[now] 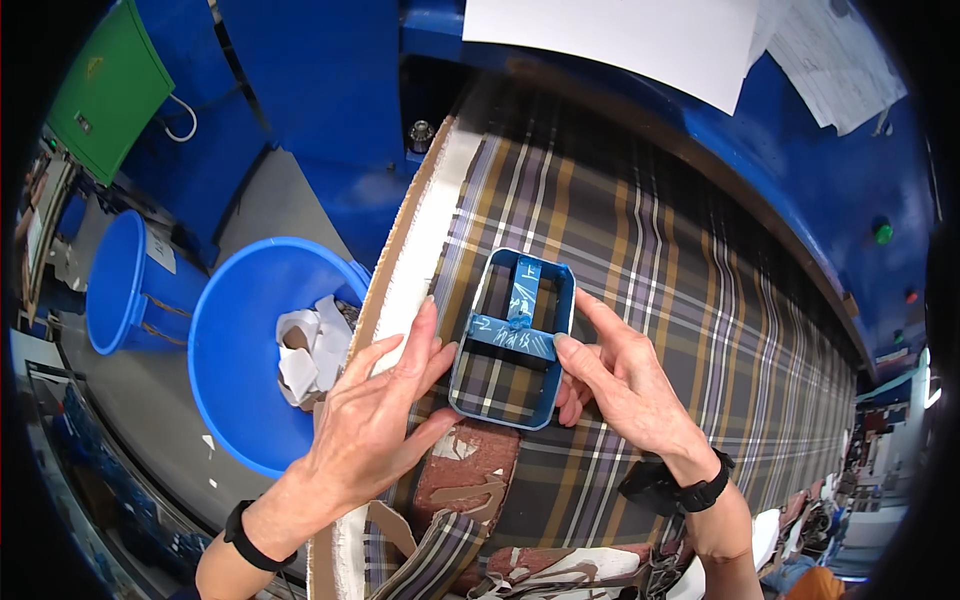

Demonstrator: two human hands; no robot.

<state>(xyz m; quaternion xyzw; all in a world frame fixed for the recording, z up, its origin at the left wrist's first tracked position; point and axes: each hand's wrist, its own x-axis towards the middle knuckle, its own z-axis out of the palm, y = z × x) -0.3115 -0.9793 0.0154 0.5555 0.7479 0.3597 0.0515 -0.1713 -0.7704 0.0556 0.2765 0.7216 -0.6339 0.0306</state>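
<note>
Pressing blue cutting die (513,338) on plaid fabric (650,270), both hands (left (385,405), right (625,375)) open-fingered, blue bin (235,330) beside

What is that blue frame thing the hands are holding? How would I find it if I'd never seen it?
Find the long plaid cloth spread over the blue machine. Near its left edge, the left hand and right hand press on a small blue frame lying flat on it. It is the only open box shape there, with blue cross-bars and plaid showing through.
</note>
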